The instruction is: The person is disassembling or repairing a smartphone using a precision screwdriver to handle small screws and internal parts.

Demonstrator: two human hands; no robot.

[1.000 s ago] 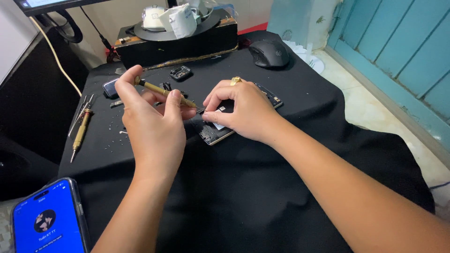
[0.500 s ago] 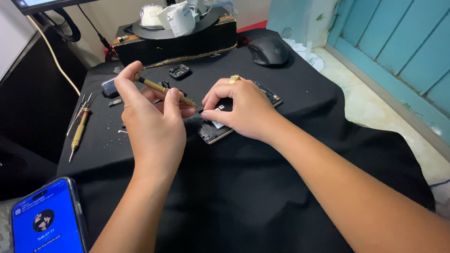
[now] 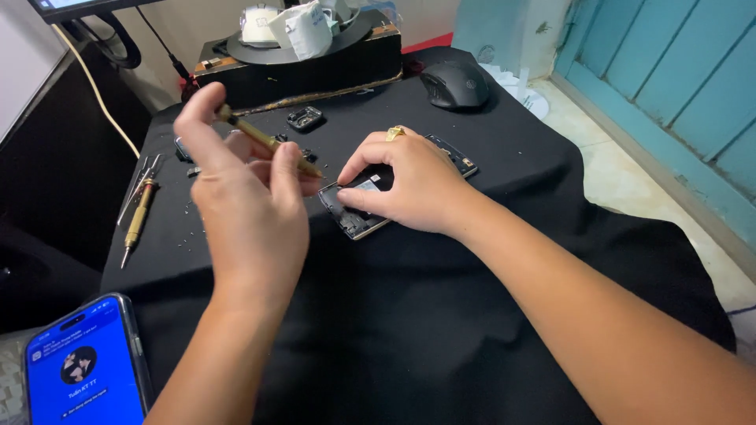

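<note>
**Brass screwdriver over an opened phone on a black-draped bench**

Black cloth covers the bench (image 3: pixel 441 330) in the head view. The left hand (image 3: pixel 244 205) is raised above it, fingers pinched around a slim brass-coloured screwdriver (image 3: pixel 268 143) that slants down to the right, its tip just beside the opened phone (image 3: pixel 358 220). That phone lies near the middle of the cloth under the right hand (image 3: pixel 413 185), whose fingers are curled and pressing on the phone's upper edge; a gold ring (image 3: pixel 394 134) sits on one of them. The right hand hides most of the phone, and the left hand blocks the cloth behind it.

Well to the left lie a second brass screwdriver (image 3: pixel 138 220) and tweezers (image 3: pixel 135 182), side by side. A small dark part (image 3: pixel 305 119) rests behind the hands, in front of a dark box (image 3: pixel 315 67) that carries a round tray with white items. A black mouse (image 3: pixel 455 83) sits at the far right of the cloth. At the lower left corner, a phone with a lit blue screen (image 3: pixel 83 370) stands apart from the work.
</note>
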